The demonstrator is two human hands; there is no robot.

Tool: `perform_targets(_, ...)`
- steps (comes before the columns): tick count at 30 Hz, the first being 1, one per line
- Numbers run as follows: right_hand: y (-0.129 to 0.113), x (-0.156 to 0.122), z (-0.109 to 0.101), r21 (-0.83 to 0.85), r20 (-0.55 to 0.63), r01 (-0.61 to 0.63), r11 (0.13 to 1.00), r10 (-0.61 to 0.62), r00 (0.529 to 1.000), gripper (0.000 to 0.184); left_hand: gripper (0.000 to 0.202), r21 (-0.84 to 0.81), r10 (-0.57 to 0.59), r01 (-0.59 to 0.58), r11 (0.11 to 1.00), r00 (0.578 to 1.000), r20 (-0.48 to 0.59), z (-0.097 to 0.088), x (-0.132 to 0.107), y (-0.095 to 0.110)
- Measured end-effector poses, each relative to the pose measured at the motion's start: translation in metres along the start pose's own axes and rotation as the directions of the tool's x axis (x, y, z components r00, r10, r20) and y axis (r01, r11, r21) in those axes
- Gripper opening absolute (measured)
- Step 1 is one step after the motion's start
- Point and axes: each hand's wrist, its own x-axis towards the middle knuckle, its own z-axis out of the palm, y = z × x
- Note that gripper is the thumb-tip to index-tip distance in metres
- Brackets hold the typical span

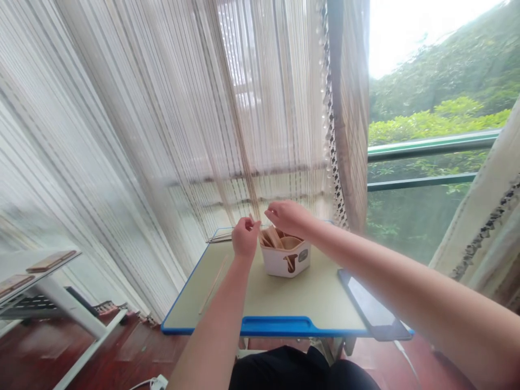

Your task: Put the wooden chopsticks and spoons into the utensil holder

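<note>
A white box (280, 262) with a brown picture on its front stands on the small table (320, 303). Several wooden utensils (273, 237) stick up out of it; one looks broad and rounded. My left hand (245, 238) is at the box's left rim, thumb and fingers pinched on a thin pale stick (252, 218), whose lower end I cannot make out. Over the back of the box is my right hand (286, 215), its fingers closed together; whatever they hold is too small to name. A thin wooden stick (213, 284) lies on the tabletop, left of my left forearm.
A dark tablet (371, 306) lies at the table's right edge, partly past it. Thin rods (221, 236) rest at the far left corner. Sheer curtains (182, 135) hang right behind the table. A white desk (44, 276) stands to the left, and a window with a railing (430, 149) is at right.
</note>
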Motion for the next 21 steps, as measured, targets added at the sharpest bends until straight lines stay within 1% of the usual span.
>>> perform_targets(2, 0.001, 0.001, 0.001, -0.037, 0.009, 0.011, 0.999, -0.01, 1.0, 0.036, 0.025, 0.025, 0.016, -0.015, 1.0, 1.0, -0.007, 0.002, -0.003, -0.005)
perform_targets(4, 0.002, 0.0, 0.006, -0.043, -0.001, 0.028, 0.999, -0.028, 1.0, 0.035, 0.03, 0.049, 0.026, -0.023, 0.999, 0.997, -0.068, 0.002, -0.005, -0.009)
perform_targets(5, 0.003, 0.0, 0.009, -0.039, -0.009, 0.034, 0.999, -0.034, 0.999, 0.035, 0.033, 0.065, 0.016, -0.011, 0.998, 0.996, -0.087, 0.002, -0.005, -0.01)
perform_targets(6, 0.003, -0.001, 0.012, -0.032, -0.015, 0.036, 0.999, -0.037, 0.999, 0.034, 0.035, 0.085, -0.008, 0.014, 0.996, 0.997, -0.079, 0.001, -0.005, -0.011)
perform_targets(7, 0.004, -0.001, 0.015, -0.024, -0.018, 0.033, 0.999, -0.034, 0.999, 0.034, 0.037, 0.111, -0.042, 0.045, 0.993, 0.999, -0.034, 0.001, -0.005, -0.012)
perform_targets(8, 0.005, -0.002, 0.017, -0.017, -0.018, 0.028, 0.999, -0.028, 0.999, 0.034, 0.037, 0.139, -0.079, 0.073, 0.988, 0.996, 0.035, 0.0, -0.005, -0.013)
perform_targets(10, 0.006, -0.002, 0.021, -0.005, -0.013, 0.021, 1.0, -0.021, 1.0, 0.034, 0.034, 0.194, -0.134, 0.1, 0.976, 0.976, 0.172, 0.0, -0.005, -0.014)
perform_targets(12, 0.007, -0.001, 0.023, 0.001, -0.012, 0.022, 1.0, -0.022, 1.0, 0.034, 0.029, 0.238, -0.154, 0.097, 0.967, 0.96, 0.234, 0.002, -0.005, -0.015)
perform_targets(14, 0.008, -0.001, 0.024, -0.002, -0.016, 0.021, 1.0, -0.021, 1.0, 0.034, 0.025, 0.259, -0.17, 0.104, 0.96, 0.954, 0.246, 0.005, -0.004, -0.015)
perform_targets(17, 0.01, -0.002, 0.024, -0.007, -0.017, 0.012, 1.0, -0.012, 1.0, 0.034, 0.024, 0.242, -0.174, 0.112, 0.964, 0.951, 0.254, 0.01, -0.002, -0.013)
perform_targets(19, 0.011, -0.004, 0.023, 0.001, -0.018, 0.008, 1.0, -0.008, 1.0, 0.034, 0.024, 0.204, -0.153, 0.103, 0.973, 0.958, 0.245, 0.012, 0.001, -0.011)
perform_targets(21, 0.012, -0.006, 0.022, 0.031, -0.027, 0.004, 1.0, -0.003, 1.0, 0.033, 0.023, 0.168, -0.115, 0.08, 0.983, 0.971, 0.211, 0.014, 0.003, -0.008)
